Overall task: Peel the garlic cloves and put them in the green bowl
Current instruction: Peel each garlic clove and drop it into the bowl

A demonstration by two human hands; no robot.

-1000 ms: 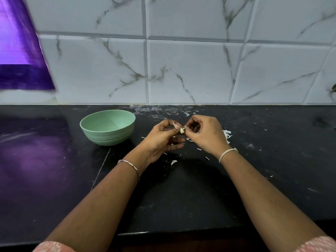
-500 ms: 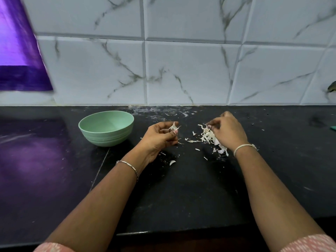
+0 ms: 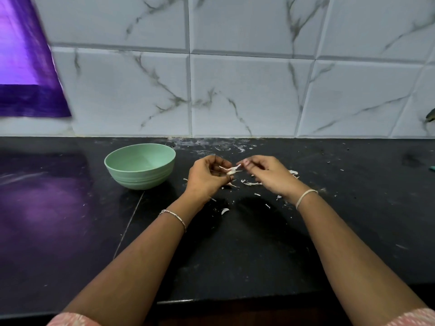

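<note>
Pinching clove (image 3: 231,171) in left grip (image 3: 206,178) above bench (image 3: 235,255), long axis crosswise, peel tip toward right grip (image 3: 268,176), curled, cannot tell whether grasping; bowl (image 3: 140,165) near on the left, peels (image 3: 253,184) strewn beneath.

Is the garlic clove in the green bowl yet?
No, the left hand pinches the garlic clove above the counter, to the right of the green bowl.

A wall of white, grey-veined marble-look tiles (image 3: 247,95) rises behind a glossy black stone counter (image 3: 235,255). At upper left hangs a shiny purple sheet (image 3: 21,67), and its violet glow (image 3: 47,208) reflects on the counter's left part.
</note>
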